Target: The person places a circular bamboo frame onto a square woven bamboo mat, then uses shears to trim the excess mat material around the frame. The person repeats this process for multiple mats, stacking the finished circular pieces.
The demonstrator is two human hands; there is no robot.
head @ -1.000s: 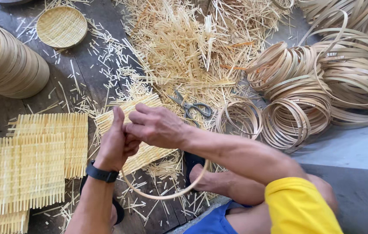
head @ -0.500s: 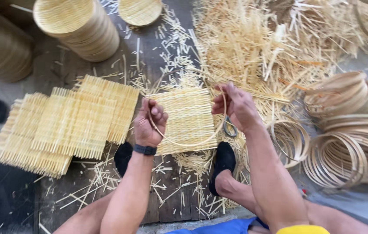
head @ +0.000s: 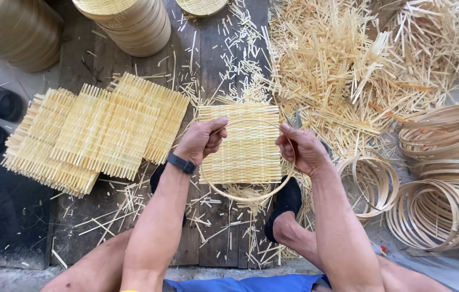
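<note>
I hold a thin bamboo hoop (head: 248, 196) flat over a square woven bamboo mat (head: 240, 143), the ring lying roughly level above the wooden floor planks (head: 86, 65) between my knees. The hoop is nearly round, a little wider from side to side than front to back, and its near arc sags past the mat's lower edge toward me. My left hand (head: 201, 139) comes in from the lower left, wrist bent, fingers curled and pressed against the thumb on the hoop's left rim at the mat's edge; a black watch (head: 181, 163) sits on that wrist. My right hand (head: 301, 148) mirrors it, knuckles up, thumb and fingers pinching the right rim. Both forearms angle up and inward.

To the left, a fan of more woven mats (head: 97, 132) overlaps on the planks. To the right, bamboo rings (head: 446, 178) are piled up; behind them spreads a heap of loose splints (head: 348, 70). Stacked round baskets (head: 129, 21) stand at the top.
</note>
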